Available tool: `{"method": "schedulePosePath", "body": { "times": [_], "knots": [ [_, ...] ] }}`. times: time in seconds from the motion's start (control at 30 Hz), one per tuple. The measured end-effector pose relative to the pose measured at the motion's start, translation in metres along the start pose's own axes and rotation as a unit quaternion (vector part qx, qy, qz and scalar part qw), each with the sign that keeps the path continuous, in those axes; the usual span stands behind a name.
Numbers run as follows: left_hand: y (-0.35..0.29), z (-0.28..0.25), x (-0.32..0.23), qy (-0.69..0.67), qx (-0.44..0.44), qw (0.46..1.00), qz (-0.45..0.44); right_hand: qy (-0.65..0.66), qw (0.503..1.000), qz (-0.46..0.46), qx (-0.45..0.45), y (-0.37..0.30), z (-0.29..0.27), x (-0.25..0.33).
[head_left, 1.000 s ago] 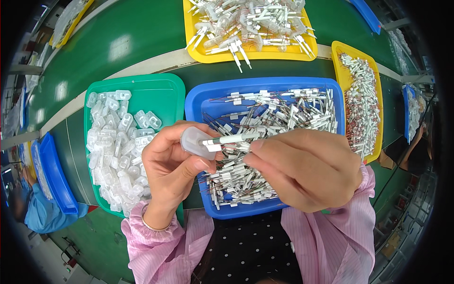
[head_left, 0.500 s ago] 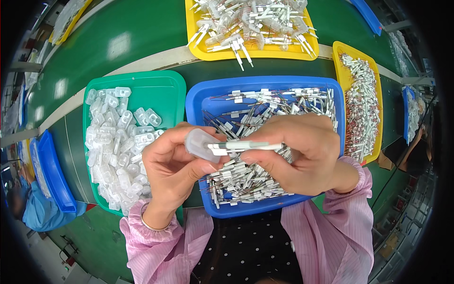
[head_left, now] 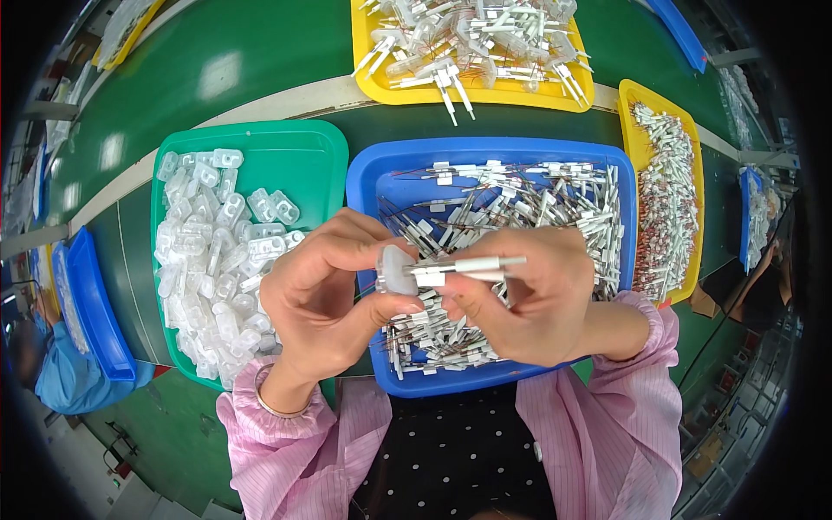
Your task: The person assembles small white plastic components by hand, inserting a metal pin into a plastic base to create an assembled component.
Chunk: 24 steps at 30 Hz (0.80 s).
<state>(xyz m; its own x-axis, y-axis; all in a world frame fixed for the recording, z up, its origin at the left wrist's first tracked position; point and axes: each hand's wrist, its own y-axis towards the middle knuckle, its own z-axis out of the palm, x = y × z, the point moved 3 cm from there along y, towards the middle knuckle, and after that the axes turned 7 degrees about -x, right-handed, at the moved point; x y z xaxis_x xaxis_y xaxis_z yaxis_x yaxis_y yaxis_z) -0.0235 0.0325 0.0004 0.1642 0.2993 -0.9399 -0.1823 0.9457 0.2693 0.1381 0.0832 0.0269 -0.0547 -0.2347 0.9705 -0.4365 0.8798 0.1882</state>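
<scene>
Between the thumb and fingers of my left hand (head_left: 314, 290) is a small translucent plastic housing (head_left: 396, 270). My right hand (head_left: 548, 299) pinches a white, stick-like wired part (head_left: 472, 265) from its right side. The left end of this part meets the housing; how deep it sits inside, I cannot tell. Both hands are over the blue tray (head_left: 357, 186), which holds many loose white wired parts (head_left: 598, 217) with thin dark and red leads. To the left, a green tray (head_left: 316, 143) carries a heap of similar translucent housings (head_left: 204, 251).
Beyond the blue tray, a yellow tray (head_left: 362, 82) holds housings joined with white sticks. Another yellow tray (head_left: 689, 269) at the right is filled with white and reddish wired parts. A blue tray (head_left: 102, 312) and a person in blue (head_left: 74, 373) are at the far left.
The housing in my left hand has turned and shifted right, now seen from another side. My right fingers have slid a little lower along the wired part.
</scene>
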Motion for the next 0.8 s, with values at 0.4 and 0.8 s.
{"method": "schedulePosePath", "body": {
  "times": [0.4, 0.8],
  "knots": [
    [0.022, -0.044, -0.01, 0.536, -0.106, 0.836, 0.045, -0.135, 0.985, 0.014, -0.11, 0.07, -0.075, -0.014],
    [0.029, -0.08, -0.002, 0.697, -0.012, 0.717, 0.004, -0.298, 0.925, 0.04, -0.231, 0.143, -0.176, -0.069]
  ]
}}
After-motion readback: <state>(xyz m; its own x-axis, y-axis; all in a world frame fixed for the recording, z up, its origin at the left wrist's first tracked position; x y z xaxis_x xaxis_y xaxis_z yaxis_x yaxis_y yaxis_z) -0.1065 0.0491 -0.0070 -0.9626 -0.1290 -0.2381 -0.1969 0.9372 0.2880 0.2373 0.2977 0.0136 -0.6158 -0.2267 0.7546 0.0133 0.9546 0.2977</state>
